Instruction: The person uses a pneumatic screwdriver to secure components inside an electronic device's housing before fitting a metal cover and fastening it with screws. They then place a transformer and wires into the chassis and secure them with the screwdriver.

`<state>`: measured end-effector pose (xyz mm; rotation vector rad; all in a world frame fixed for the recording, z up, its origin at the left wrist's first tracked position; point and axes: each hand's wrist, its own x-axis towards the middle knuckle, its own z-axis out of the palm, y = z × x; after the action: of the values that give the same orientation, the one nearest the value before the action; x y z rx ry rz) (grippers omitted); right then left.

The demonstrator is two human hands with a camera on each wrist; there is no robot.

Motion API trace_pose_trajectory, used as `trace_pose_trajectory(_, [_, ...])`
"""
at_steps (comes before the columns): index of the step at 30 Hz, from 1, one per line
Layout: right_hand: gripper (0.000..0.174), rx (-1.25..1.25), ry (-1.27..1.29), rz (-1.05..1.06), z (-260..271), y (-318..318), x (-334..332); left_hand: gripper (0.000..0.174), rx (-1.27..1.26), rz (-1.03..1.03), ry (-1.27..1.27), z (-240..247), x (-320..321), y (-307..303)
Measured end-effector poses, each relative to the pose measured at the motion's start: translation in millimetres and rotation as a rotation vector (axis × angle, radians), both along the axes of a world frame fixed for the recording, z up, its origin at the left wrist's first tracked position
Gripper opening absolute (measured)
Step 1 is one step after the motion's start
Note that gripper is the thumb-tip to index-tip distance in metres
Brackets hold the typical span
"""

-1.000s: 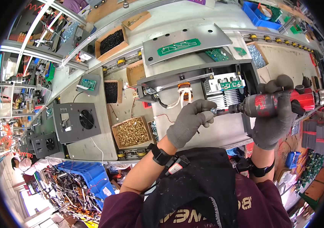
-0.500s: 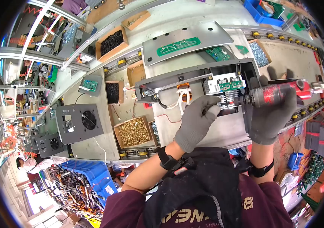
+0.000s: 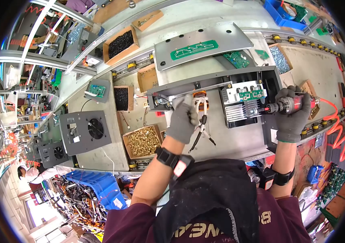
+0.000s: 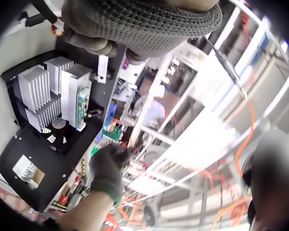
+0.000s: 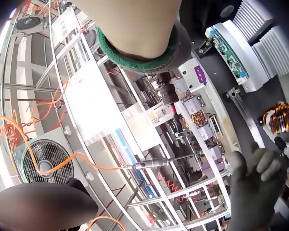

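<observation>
In the head view my gloved left hand [image 3: 182,121] is beside the orange-wound coil [image 3: 200,96] and its white wires [image 3: 202,115], whose black ends trail down. Its fingers are loosely bent, and nothing shows between thumb and fingers in the right wrist view. My gloved right hand [image 3: 294,123] grips a red and black air driver [image 3: 287,105], bit pointing left. The bit overlaps the right edge of the silver finned heat sink [image 3: 237,113]. A green circuit board [image 3: 251,93] sits on that heat sink, inside the dark metal housing [image 3: 275,79].
A metal panel [image 3: 231,34] lies behind the housing. Boxes of brass-coloured parts [image 3: 142,141] and black screws [image 3: 120,43] stand left. A fan panel [image 3: 85,131] lies further left. The red coiled hose [image 3: 344,150] hangs at right, along the roller rail [image 3: 320,127].
My left hand has left the driver's bit and moved left to the coil. The driver has drawn back slightly right. The white wires now trail toward me, and the red hose hangs in coils.
</observation>
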<state>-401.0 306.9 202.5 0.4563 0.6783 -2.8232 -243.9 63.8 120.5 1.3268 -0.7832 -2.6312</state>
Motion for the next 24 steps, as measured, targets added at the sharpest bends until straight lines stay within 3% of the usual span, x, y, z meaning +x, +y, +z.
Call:
trace_pose_trajectory(3, [0.031, 0.002, 0.085, 0.08, -0.7, 5.6, -5.9, 0.023, 0.002, 0.033, 0.166, -13.2, -9.6, -15.4])
trace_pose_trajectory(7, [0.03, 0.201, 0.175, -0.084, 5.8, -13.9, -7.4, 0.022, -0.023, 0.034, 0.275, -22.4, -11.4, -17.8])
trace_pose_trajectory(8, [0.03, 0.204, 0.174, -0.082, 4.4, -18.0, -8.7, 0.022, -0.019, 0.035, 0.274, -24.7, -12.7, -17.0])
trace_pose_trajectory(10, [0.031, 0.27, 0.248, -0.064, 0.3, -24.3, -10.1, 0.024, -0.258, 0.02, 0.235, -28.9, -15.8, -13.6])
trace_pose_trajectory(13, [0.029, 0.296, 0.252, 0.032, 3.4, -33.9, -7.4, 0.027, -0.252, 0.036, 0.281, -42.4, -15.5, -17.1])
trace_pose_trajectory(17, [0.033, 0.329, 0.335, -0.027, 2.6, -52.0, -8.8, 0.03, -0.37, -0.076, 0.29, -48.9, -4.4, -15.5])
trace_pose_trajectory(19, [0.033, 0.392, 0.334, -0.054, 3.9, -61.5, -9.2, 0.032, -0.438, -0.089, 0.124, -40.0, -0.6, -6.3])
trace_pose_trajectory(24, [0.033, 0.55, 0.388, -0.034, -3.2, -77.2, -6.4, 0.029, -0.447, -0.014, 0.05, -28.9, -5.2, -3.5])
